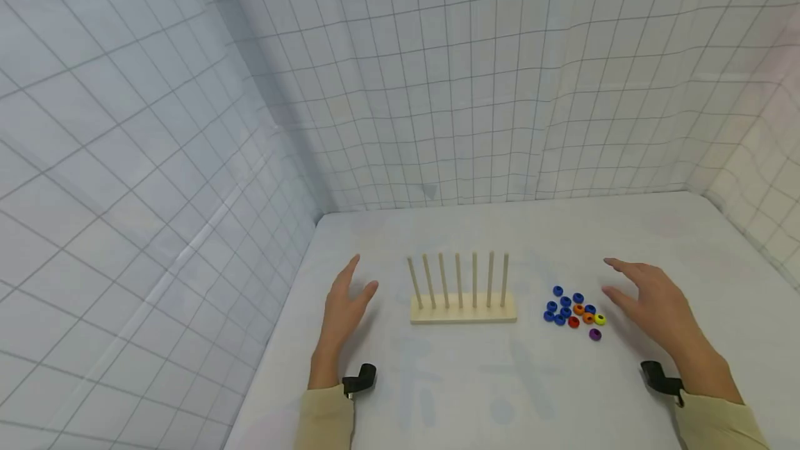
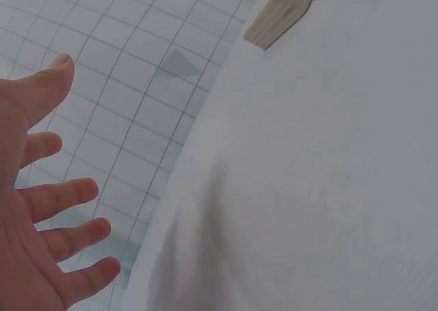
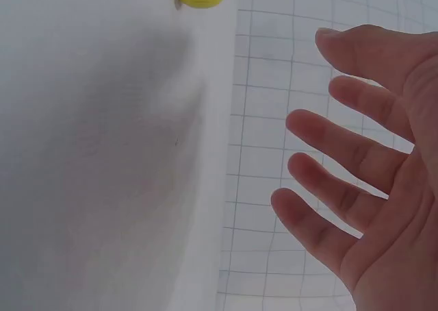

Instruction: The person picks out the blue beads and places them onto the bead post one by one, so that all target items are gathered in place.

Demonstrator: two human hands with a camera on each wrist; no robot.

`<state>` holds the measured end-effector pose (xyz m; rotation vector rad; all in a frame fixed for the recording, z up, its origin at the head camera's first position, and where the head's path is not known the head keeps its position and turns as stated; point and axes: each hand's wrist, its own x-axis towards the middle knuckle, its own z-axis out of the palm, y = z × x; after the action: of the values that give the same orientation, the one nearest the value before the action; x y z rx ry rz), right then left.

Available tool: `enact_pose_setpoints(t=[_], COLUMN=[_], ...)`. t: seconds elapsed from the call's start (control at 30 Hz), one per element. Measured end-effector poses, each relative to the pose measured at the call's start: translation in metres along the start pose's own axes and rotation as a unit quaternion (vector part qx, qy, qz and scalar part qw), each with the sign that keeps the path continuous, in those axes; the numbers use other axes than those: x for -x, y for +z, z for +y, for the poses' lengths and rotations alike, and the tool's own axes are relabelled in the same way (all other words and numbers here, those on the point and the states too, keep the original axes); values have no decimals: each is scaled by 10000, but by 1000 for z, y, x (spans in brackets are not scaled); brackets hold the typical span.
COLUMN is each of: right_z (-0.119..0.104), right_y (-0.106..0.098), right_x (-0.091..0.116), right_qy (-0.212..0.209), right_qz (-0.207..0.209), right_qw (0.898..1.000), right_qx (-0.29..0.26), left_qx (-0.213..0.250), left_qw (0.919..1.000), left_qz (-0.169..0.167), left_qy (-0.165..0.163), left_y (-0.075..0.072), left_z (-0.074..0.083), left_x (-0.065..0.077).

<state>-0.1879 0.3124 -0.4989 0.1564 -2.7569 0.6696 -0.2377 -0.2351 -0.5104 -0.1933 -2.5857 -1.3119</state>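
Note:
Between the two hands a pale wooden rack with several upright pegs stands on the white table. My left hand is left of the rack, fingers spread and holding nothing; the left wrist view shows its palm and a corner of the wooden base. Right of the rack lies a loose cluster of beads: several blue beads, two orange, one red bead, one yellow bead and one purple bead. Just right of them my right hand hovers with relaxed, parted fingers, holding nothing.
The white tabletop runs back to a wall of white grid-patterned cloth. Similar cloth hangs along the left side and the right. A black wrist device sits on each forearm.

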Motion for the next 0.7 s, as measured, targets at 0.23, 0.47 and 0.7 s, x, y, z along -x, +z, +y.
enact_pose_setpoints(t=[0.23,0.47,0.7], right_z=[1,0,-2], right_y=[1,6,8], right_x=[-1,-2,-2], right_qy=[-207,-193,-150], right_qz=[-206,-554,-803], right_qw=[9994,9977,9957], right_qx=[-181,-347,-429], left_qx=[585,1129,1328], left_qw=[9981,9908,9825], left_qz=[-135,-691,-1251], left_qy=[133,265,362], left_y=[14,26,36], left_z=[7,12,14], left_x=[-3,-1,-1])
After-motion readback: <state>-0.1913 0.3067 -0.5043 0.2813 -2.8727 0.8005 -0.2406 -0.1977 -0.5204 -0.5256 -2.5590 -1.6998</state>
